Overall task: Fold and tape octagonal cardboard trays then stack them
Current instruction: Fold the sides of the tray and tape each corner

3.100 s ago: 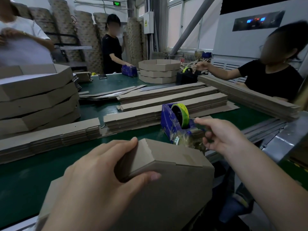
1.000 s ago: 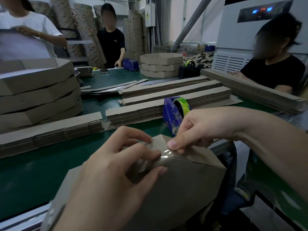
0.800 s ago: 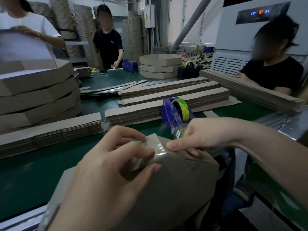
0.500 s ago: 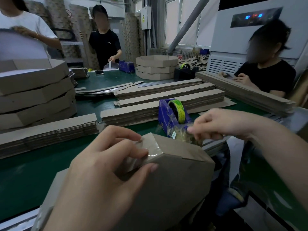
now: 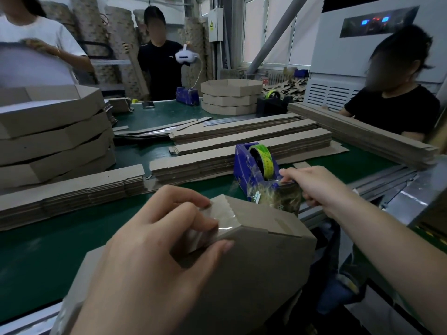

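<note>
On the left of the bench (image 5: pixel 48 238), finished trays (image 5: pixel 53 131) are sitting stacked. The left hand (image 5: pixel 154 257) is gripping the tray (image 5: pixel 254 262) propped at the bench's near edge, fingers curled over its corner, where a clear strip (image 5: pixel 225 213) is now lying flat. At the blue dispenser (image 5: pixel 251 172), the right hand (image 5: pixel 314 187) is no longer pressing that strip but pinching the tape end (image 5: pixel 278 181).
</note>
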Tool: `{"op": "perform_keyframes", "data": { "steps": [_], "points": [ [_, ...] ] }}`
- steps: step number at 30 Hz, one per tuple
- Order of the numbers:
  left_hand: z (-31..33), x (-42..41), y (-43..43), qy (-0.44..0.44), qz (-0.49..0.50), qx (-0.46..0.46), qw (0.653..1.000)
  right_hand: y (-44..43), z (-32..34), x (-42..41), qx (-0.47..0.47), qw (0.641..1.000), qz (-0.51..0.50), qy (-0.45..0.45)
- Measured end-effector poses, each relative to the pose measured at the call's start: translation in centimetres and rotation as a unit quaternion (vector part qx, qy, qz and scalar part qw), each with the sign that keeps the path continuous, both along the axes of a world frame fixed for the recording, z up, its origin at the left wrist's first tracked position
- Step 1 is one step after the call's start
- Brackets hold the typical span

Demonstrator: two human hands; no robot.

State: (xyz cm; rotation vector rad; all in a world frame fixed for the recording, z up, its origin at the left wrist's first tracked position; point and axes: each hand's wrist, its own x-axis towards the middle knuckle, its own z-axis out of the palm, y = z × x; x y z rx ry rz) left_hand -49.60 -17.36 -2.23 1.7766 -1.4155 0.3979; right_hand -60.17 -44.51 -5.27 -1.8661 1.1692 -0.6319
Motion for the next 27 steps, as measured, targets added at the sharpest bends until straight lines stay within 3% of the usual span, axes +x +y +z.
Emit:
{"op": "perform_keyframes", "data": {
  "steps": [4, 10, 20, 27],
  "points": [
    [0.1, 0.1, 0.1, -0.001, -0.004, -0.002, 1.000, -0.7, 1.0, 0.3, -0.034, 0.999, 0.024, -0.026],
    [0.1, -0.1, 0.0, 0.001, -0.004, -0.002, 1.000, -2.5, 2.4, 2.5, -0.005, 0.994, 0.105, 0.026],
    [0.1, 0.5, 0.1, 0.006, 0.004, 0.009, 1.000, -3.4, 1.8, 3.4, 0.000, 0.997, 0.078, -0.022],
    [0.0, 0.7, 0.0, 0.005, 0.002, 0.005, 1.000, -2.7, 1.0, 1.5, -0.009, 0.997, 0.035, 0.068]
  ]
}}
